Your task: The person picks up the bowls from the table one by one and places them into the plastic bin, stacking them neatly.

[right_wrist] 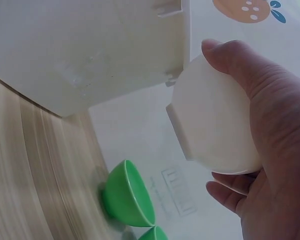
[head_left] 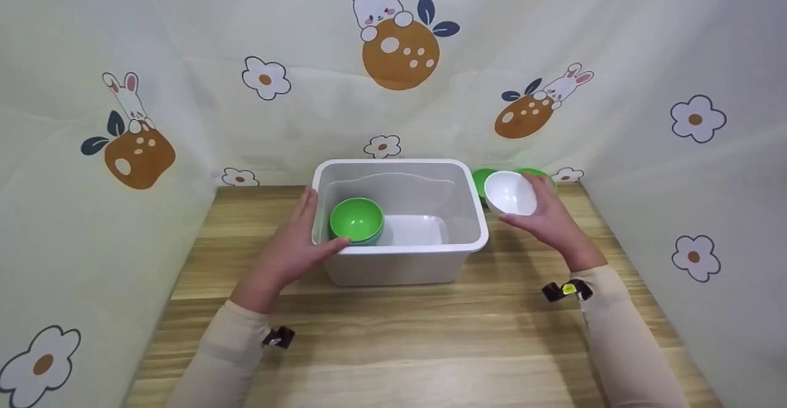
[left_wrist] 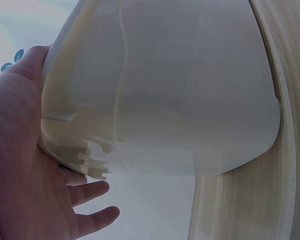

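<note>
Right hand [head_left: 550, 217] pinches white bowl [head_left: 510, 193], just right of white bin [head_left: 399, 268]; left hand [head_left: 298, 245], fingers extended, braces bin at near left | judged best: firm pinch, bowl kept clear of right rim [head_left: 478, 208] | room: bin floor [head_left: 418, 230] shows right of green bowl [head_left: 356, 219]; two green bowls [right_wrist: 116, 197] stand behind white bowl

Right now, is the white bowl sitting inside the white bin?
No, the right hand holds the white bowl up beside the white bin, outside its rim.
</note>
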`<action>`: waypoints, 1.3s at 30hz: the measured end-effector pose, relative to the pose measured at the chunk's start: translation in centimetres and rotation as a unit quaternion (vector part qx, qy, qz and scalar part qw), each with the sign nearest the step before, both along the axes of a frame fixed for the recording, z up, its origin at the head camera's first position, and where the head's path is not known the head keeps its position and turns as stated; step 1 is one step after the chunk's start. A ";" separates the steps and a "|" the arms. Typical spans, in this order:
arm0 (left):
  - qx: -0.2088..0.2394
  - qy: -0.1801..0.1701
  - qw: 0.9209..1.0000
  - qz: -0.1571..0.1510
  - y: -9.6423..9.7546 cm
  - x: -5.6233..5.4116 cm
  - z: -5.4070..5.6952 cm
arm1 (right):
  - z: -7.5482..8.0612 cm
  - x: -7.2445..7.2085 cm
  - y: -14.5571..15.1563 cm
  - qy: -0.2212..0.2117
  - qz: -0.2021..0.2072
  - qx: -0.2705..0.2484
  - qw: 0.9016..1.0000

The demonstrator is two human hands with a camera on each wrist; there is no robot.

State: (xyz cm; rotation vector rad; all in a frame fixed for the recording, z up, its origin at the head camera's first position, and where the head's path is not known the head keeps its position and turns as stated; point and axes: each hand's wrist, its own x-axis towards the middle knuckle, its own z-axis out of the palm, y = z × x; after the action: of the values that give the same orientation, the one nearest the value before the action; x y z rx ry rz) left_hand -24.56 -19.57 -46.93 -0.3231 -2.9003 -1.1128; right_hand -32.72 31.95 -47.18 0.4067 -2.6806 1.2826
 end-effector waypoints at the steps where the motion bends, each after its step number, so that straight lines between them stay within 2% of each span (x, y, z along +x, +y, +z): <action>1: 0.003 0.003 1.000 -0.002 0.0 0.0 0.0 | 0.1 0.0 -0.1 0.001 0.001 -0.003 1.000; 14: 0.010 0.020 1.000 -0.004 -0.1 -0.2 -0.2 | 0.7 0.1 -0.2 -0.005 -0.002 0.003 1.000; 29: 0.002 0.014 1.000 -0.005 -0.1 -0.1 -0.1 | 1.9 0.2 -0.7 -0.011 -0.009 0.011 1.000; 39: 0.010 0.015 1.000 -0.004 -0.1 0.0 -0.1 | 2.8 0.1 -1.5 0.002 0.011 0.009 1.000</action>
State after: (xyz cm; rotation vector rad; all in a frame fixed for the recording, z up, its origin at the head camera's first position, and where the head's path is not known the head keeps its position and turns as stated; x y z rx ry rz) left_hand -24.56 -19.63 -47.01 -0.3492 -2.8618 -1.1274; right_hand -32.64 30.49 -44.36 0.4405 -2.6937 1.2623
